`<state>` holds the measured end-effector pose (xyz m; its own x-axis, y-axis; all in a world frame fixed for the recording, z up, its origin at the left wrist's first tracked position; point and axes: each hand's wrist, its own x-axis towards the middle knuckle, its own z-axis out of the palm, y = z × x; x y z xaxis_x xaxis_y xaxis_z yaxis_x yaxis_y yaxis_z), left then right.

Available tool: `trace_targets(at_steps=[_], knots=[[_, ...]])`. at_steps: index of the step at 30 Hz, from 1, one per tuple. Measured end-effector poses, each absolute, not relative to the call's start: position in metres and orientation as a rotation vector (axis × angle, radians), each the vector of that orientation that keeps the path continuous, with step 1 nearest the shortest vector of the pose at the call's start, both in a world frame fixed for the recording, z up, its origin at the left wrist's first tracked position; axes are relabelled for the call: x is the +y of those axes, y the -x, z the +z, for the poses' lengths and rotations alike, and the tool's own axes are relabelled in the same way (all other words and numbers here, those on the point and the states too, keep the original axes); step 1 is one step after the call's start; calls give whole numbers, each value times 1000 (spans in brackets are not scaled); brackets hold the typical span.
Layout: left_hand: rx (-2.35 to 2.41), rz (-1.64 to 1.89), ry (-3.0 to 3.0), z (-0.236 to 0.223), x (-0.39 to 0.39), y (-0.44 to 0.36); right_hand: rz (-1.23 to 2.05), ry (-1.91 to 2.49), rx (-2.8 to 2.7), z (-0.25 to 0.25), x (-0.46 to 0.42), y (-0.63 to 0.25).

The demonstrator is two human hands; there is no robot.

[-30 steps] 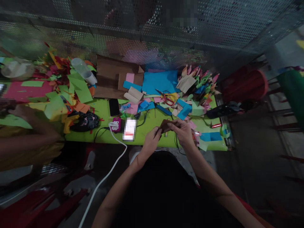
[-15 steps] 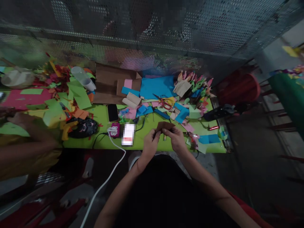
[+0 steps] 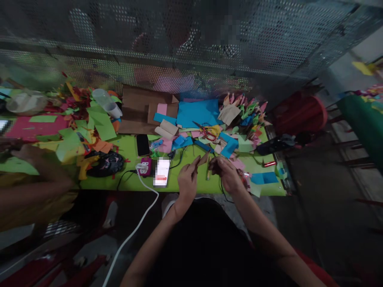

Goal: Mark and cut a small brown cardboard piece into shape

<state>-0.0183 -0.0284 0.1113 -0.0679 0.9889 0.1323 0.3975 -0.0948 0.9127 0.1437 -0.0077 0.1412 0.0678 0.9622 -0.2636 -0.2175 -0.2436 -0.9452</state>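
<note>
My left hand [image 3: 188,178] is closed on a small piece of brown paper [image 3: 204,160], which shows edge-on past its fingertips. Just across from it, my right hand [image 3: 226,172] has its fingers curled together. Something dark shows at those fingertips, too blurred to name. Between the two hands, a short yellowish stick [image 3: 208,172] lies on the green tabletop [image 3: 185,184]. Beside the right wrist is a pinkish-red object [image 3: 244,178], partly hidden. A thin black cable [image 3: 223,189] hangs below the right hand.
Red-handled scissors [image 3: 209,133], blue sheets [image 3: 197,113] and paper flowers [image 3: 248,107] lie behind. Left are a black phone [image 3: 143,144], a lit phone [image 3: 161,173] and a pink power socket [image 3: 145,166] with a white cable [image 3: 134,231]. A co-worker's arm [image 3: 38,171] reaches in at far left.
My hands have come apart: the right one has let go of the brown paper, which stays in my left hand and is now turned edge-on. The black cable has shifted towards my right hand.
</note>
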Motion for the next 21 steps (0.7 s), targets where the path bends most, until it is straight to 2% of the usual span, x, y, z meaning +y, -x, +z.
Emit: trace_targets(at_steps=[3,6,15,21], knots=[[1597,1052,-1790,112,-30,16,1500,1287,-792,137,-13,-125],[1567,968,-1832,111,-35,17,1423,1337,-800,137,-7,-126],[1184,1015,-993,118,-35,24,1314,1405,-970,144,2,-150],[1150,903,-879,120,-25,25,1364,1409,-1084,141,4,-156]])
